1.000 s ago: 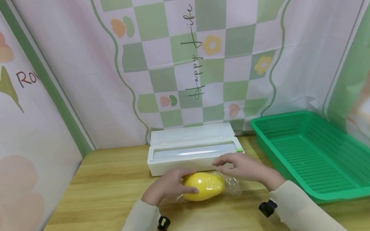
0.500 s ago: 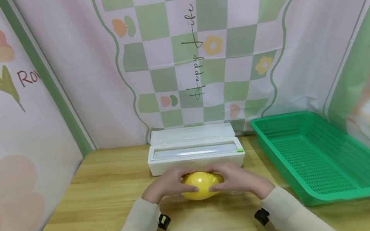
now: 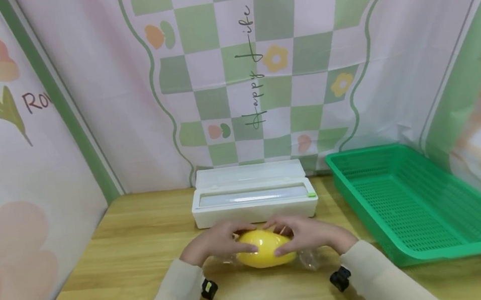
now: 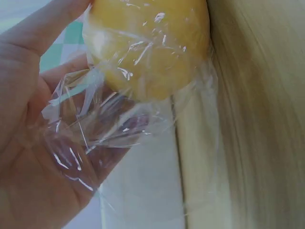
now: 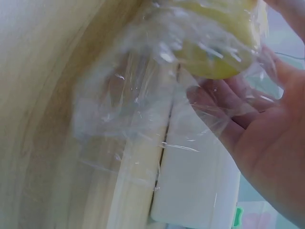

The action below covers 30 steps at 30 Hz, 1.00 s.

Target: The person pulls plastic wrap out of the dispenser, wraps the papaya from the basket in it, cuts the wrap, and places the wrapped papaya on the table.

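A glossy yellow oval fruit (image 3: 266,249) lies between both hands in the head view, wrapped in clear cling film. My left hand (image 3: 222,239) grips its left end, thumb in front and fingers behind. From the other side my right hand (image 3: 308,235) holds the right end the same way. Loose film (image 4: 119,119) bunches against the left palm and hangs below the fruit in the left wrist view. More crumpled film (image 5: 119,105) spreads from the right end in the right wrist view. The far fingers are partly hidden behind the fruit.
Just behind the hands stands a white cling film dispenser box (image 3: 255,213) with its lid (image 3: 248,174) raised and a green slider at its right end. A green plastic basket (image 3: 383,232) sits on the right of the wooden table (image 3: 114,268). Patterned curtains close off the back and sides.
My right hand has come down and left from beside the fruit to grip its right end. The fruit has shifted slightly toward me. My left hand keeps its hold.
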Tool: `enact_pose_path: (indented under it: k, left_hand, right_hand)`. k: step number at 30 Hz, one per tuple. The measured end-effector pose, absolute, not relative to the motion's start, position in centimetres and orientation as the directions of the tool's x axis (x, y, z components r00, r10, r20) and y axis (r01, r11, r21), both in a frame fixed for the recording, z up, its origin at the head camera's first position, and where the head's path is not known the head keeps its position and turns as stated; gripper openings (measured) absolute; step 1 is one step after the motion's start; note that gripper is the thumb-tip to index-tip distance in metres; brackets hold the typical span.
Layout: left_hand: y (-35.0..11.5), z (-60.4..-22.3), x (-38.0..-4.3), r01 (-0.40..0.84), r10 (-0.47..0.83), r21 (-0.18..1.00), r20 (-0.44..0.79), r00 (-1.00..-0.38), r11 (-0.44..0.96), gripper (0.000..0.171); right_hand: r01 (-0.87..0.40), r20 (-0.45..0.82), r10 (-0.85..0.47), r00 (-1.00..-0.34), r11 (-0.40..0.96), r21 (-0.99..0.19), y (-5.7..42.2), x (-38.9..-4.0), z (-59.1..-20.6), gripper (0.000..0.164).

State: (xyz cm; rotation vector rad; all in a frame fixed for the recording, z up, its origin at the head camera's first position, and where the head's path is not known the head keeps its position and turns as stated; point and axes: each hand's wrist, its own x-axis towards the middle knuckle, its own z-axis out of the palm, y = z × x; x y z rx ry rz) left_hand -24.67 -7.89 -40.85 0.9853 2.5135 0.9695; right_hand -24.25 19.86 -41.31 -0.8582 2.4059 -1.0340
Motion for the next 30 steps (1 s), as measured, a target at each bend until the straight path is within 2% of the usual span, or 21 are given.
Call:
enact_pose_path:
  k: [3,8,10,13,17,20,25,30]
  left_hand:
    - [-7.9,-40.3,-24.3,0.566,0.69,0.633,0.067,-0.72,0.529,0.055]
    - [-7.9,-38.8,-23.6,0.768,0.712,0.46,0.336,-0.616,0.446,0.037]
    - [-8.0,-38.3,-23.2,0.803,0.71,0.414,0.396,-0.583,0.429,0.032]
    - [-8.1,-38.0,-22.6,0.792,0.717,0.434,0.369,-0.591,0.43,0.026]
    - [-8.4,-38.6,-22.1,0.719,0.723,0.516,0.246,-0.645,0.466,0.02]
    - [-8.6,-39.5,-22.1,0.675,0.705,0.55,0.202,-0.68,0.493,0.019]
    - [-8.8,-40.9,-22.2,0.646,0.679,0.583,0.206,-0.705,0.493,0.021]
    - [-8.7,-41.5,-22.4,0.644,0.686,0.611,0.216,-0.695,0.46,0.025]
  right_hand:
    - [-0.368,-0.121,-0.672,-0.731,0.538,-0.758,19.9,-24.3,-41.3,0.065]
    - [-0.34,-0.147,-0.677,-0.721,0.532,-0.776,19.8,-24.2,-41.3,0.068]
    - [-0.33,-0.157,-0.674,-0.722,0.534,-0.778,19.8,-24.1,-41.3,0.069]
    - [-0.312,-0.174,-0.664,-0.728,0.546,-0.778,19.7,-23.8,-41.4,0.068]
    - [-0.332,-0.169,-0.659,-0.733,0.563,-0.756,19.6,-23.4,-41.4,0.065]
    - [-0.38,-0.134,-0.668,-0.732,0.564,-0.733,19.5,-23.1,-41.4,0.06]
    - [-0.462,-0.045,-0.683,-0.729,0.54,-0.703,19.3,-22.5,-41.4,0.051]
    - [-0.512,0.021,-0.678,-0.735,0.534,-0.673,18.9,-22.3,-41.8,0.052]
